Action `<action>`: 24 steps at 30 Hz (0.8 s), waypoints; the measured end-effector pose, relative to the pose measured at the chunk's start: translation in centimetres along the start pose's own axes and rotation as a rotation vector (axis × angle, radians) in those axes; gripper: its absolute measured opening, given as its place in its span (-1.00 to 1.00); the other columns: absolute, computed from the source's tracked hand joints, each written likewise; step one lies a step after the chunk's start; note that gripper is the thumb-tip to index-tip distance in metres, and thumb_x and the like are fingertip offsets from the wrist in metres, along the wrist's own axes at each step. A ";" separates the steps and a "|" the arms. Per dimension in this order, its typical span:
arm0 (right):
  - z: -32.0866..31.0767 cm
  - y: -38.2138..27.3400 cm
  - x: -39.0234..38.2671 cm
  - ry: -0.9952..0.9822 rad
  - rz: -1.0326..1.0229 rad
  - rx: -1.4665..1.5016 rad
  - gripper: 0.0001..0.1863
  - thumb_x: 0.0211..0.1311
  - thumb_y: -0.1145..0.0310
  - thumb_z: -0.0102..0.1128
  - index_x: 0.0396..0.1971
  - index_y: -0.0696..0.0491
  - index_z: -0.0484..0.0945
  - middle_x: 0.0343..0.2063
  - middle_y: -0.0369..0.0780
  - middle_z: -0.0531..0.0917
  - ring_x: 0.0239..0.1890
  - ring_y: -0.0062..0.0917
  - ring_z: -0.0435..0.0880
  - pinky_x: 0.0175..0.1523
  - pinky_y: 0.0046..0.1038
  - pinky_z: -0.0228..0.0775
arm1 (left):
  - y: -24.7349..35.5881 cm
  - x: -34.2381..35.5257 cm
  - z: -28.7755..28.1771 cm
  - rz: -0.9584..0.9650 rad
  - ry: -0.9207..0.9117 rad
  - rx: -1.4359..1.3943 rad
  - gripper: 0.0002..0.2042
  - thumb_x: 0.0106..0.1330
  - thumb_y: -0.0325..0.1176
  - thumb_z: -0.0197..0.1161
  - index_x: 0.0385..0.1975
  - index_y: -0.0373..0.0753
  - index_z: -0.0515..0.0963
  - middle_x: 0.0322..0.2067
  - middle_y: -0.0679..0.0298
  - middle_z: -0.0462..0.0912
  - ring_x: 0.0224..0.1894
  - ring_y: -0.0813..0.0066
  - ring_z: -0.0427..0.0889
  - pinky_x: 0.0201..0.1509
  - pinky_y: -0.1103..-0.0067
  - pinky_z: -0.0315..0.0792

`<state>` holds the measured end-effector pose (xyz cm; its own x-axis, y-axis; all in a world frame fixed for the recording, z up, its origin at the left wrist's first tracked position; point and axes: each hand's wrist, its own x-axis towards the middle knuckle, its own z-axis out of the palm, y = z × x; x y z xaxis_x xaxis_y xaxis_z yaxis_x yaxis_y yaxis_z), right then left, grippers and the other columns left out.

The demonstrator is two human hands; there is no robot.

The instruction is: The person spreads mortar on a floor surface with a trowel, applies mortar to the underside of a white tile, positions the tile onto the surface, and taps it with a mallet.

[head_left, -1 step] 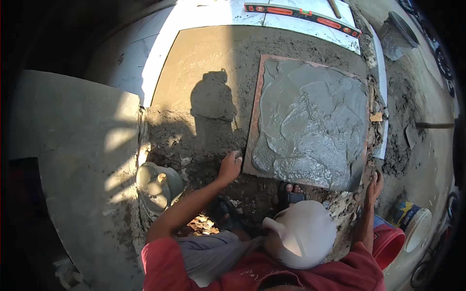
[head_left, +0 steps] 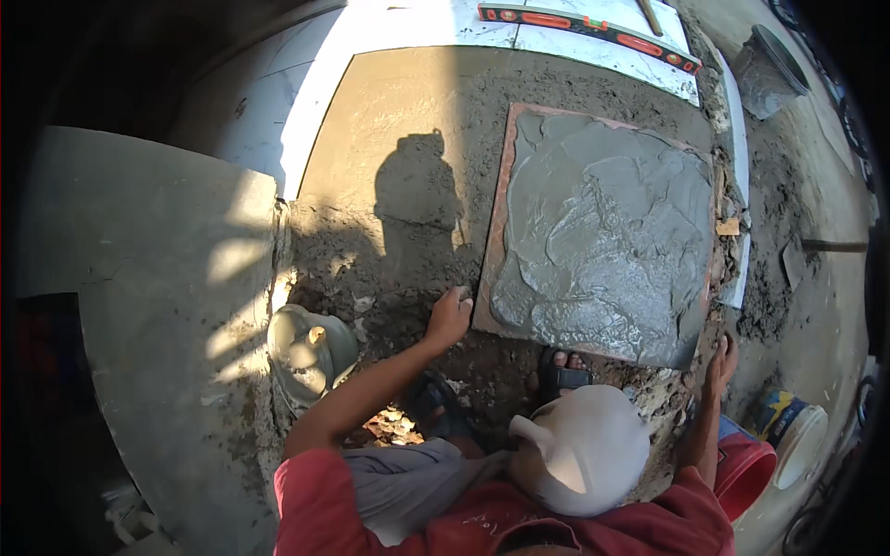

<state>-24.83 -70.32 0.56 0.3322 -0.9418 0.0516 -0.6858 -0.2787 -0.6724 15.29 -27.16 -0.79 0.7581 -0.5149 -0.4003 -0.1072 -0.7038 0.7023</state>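
A large square tile (head_left: 503, 185) has thick wet grey mortar (head_left: 603, 232) spread over its face. My left hand (head_left: 450, 315) is at its lower-left corner, fingers curled; what they grip is hidden. By the lower-right corner, my right hand (head_left: 721, 364) has its fingers loosely extended, with nothing visible in them. A sandalled foot (head_left: 565, 366) shows just below the tile's near edge, above a white rounded head covering (head_left: 579, 449).
Smoothed screed (head_left: 343, 139) and white tiles (head_left: 556, 51) lie beyond, with a spirit level (head_left: 589, 32). A grey bowl (head_left: 306, 357) sits by the concrete slab (head_left: 158, 241) at left. At right are a dark bucket (head_left: 769, 69), a red bucket (head_left: 749, 473) and a white bucket (head_left: 797, 440).
The view has shifted slightly, so the scene sits a little further right. My hands and the tile look nearly unchanged relative to each other.
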 end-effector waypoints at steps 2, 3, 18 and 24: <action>0.9 1.7 -1.3 -0.004 0.010 -0.033 -0.53 0.38 0.17 -0.08 0.04 0.27 0.44 -0.05 -0.02 0.56 0.02 -0.28 0.51 0.16 -0.35 0.26 | -1.4 -0.1 0.1 0.016 0.033 0.027 -0.66 0.33 -0.34 0.06 0.02 -0.40 0.43 -0.04 -0.08 0.55 0.04 0.03 0.54 0.14 0.38 0.36; 1.1 2.4 -1.5 -0.015 0.058 -0.002 -0.53 0.38 0.16 -0.07 0.04 0.27 0.44 -0.05 -0.02 0.56 0.03 -0.28 0.51 0.16 -0.35 0.26 | -1.7 0.2 0.1 0.041 0.040 0.028 -0.66 0.33 -0.34 0.05 0.02 -0.40 0.43 -0.03 -0.08 0.55 0.05 0.04 0.53 0.15 0.38 0.35; 3.8 1.6 -1.3 -0.237 0.272 0.431 -0.54 0.34 0.06 0.02 -0.03 0.16 0.51 -0.27 -0.28 0.60 -0.33 -0.65 0.51 -0.24 -0.59 0.32 | -2.0 1.1 0.7 -0.059 -0.069 -0.087 -0.67 0.31 -0.39 0.02 0.02 -0.41 0.47 -0.06 -0.07 0.58 0.03 0.08 0.56 0.13 0.42 0.36; 4.2 -1.0 -1.4 -0.198 0.421 0.503 -0.65 0.31 0.21 0.10 -0.12 0.20 0.58 -0.30 -0.36 0.59 -0.28 -0.69 0.47 -0.12 -0.61 0.26 | -3.6 2.2 1.1 -0.019 -0.143 -0.116 -0.64 0.35 -0.39 0.00 0.08 -0.43 0.41 -0.10 0.09 0.60 -0.13 0.43 0.57 -0.03 0.54 0.43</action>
<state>-21.90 -67.92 -1.93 0.2482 -0.8855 -0.3929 -0.4136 0.2699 -0.8695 16.60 -26.25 -4.87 0.6593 -0.5720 -0.4880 -0.0121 -0.6570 0.7538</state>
